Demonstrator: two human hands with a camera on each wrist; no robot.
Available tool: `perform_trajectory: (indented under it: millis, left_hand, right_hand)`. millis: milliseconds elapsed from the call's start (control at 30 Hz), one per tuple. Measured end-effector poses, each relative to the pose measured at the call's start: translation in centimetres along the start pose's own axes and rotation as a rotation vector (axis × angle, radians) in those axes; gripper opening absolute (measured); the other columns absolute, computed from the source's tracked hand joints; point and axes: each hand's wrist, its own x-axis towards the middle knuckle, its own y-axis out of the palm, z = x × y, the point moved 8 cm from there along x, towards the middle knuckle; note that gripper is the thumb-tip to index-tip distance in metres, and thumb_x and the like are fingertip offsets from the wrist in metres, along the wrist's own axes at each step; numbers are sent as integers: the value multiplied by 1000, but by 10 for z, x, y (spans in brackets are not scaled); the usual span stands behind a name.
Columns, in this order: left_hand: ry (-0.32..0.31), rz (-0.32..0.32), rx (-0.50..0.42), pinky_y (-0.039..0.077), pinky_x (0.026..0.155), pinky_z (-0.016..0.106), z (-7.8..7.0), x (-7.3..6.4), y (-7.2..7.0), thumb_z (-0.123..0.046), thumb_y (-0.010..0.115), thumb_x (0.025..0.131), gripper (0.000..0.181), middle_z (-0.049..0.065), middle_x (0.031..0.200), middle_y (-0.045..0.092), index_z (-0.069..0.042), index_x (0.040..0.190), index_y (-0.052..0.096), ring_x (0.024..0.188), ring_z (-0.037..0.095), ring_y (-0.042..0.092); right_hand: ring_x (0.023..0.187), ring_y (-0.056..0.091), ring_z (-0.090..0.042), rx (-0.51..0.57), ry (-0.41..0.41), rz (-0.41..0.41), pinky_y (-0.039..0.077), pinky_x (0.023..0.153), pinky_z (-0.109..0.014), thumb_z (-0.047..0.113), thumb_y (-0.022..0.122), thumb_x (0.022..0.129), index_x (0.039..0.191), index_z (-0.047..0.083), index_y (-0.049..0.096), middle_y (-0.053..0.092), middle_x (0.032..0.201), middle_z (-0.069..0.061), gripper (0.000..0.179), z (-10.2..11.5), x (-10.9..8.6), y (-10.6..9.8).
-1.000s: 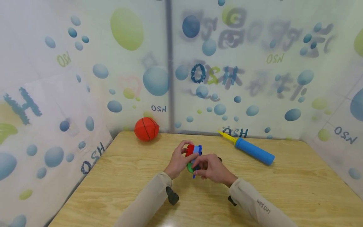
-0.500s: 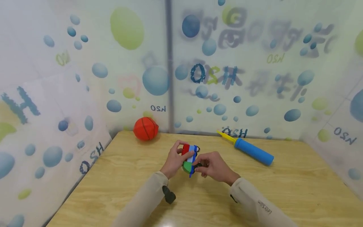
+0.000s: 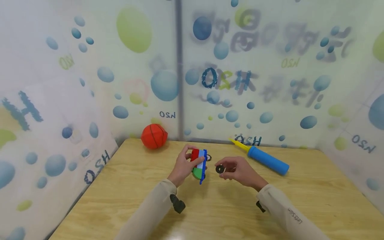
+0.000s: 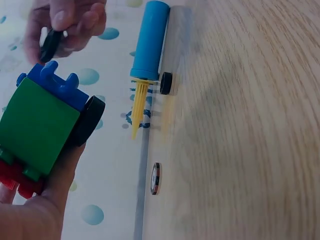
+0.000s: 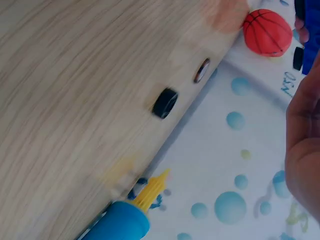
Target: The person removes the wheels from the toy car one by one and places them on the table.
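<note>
The left hand grips a toy car above the middle of the table, some fingers hidden behind its blocks. The right hand pinches a black wheel, apart from the car; the right wrist view cuts off this hand and the car. Beyond lie a round chip and a second wheel, the latter out of sight in the head view. A pump lies toward the far edge, a red ball near the far left corner.

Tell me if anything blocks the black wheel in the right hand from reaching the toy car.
Nothing visible does. In the head view, only open air separates the wheel in the right hand from the toy car.
</note>
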Motion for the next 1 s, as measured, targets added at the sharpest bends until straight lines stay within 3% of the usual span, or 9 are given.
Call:
perform_trajectory:
  millis: [133, 267, 600, 767, 1000]
  left_hand:
    - [0, 11, -53, 63, 80, 42, 1, -2, -1, -23, 69, 96, 50, 23, 127, 56, -16, 138, 43, 88, 32, 77]
    - [-13, 12, -69, 63, 79, 43, 1, -3, -2, -21, 68, 96, 50, 23, 128, 55, -16, 138, 42, 88, 33, 77]
    - [-40, 9, -65, 62, 81, 42, 4, -4, -2, -22, 68, 96, 47, 22, 130, 54, -20, 136, 44, 89, 31, 77]
    - [-32, 0, -64, 63, 79, 42, 4, -4, -5, -22, 68, 96, 47, 22, 128, 55, -19, 136, 44, 87, 32, 77]
    - [-25, -1, -44, 62, 82, 41, 5, -3, -7, -21, 67, 97, 48, 22, 127, 55, -15, 138, 43, 90, 29, 76]
  right_hand:
    - [64, 50, -9, -102, 19, -68, 48, 59, -23, 10, 79, 85, 113, 11, 74, 63, 84, -6, 29, -13, -5, -15]
    - [59, 43, -6, -176, 87, -97, 40, 58, -23, 8, 78, 85, 110, 9, 73, 52, 72, 1, 26, -31, -9, -26]
    - [61, 53, -10, -218, 155, -64, 47, 57, -25, 4, 76, 86, 111, 3, 70, 60, 75, -3, 26, -58, -16, -40]
    - [63, 53, -11, -294, 185, -59, 47, 58, -26, 5, 77, 84, 110, 4, 70, 62, 74, -3, 26, -68, -14, -43]
    - [67, 55, -12, -390, 262, 10, 48, 62, -28, 8, 79, 83, 109, 7, 72, 65, 76, -1, 26, -83, -9, -41]
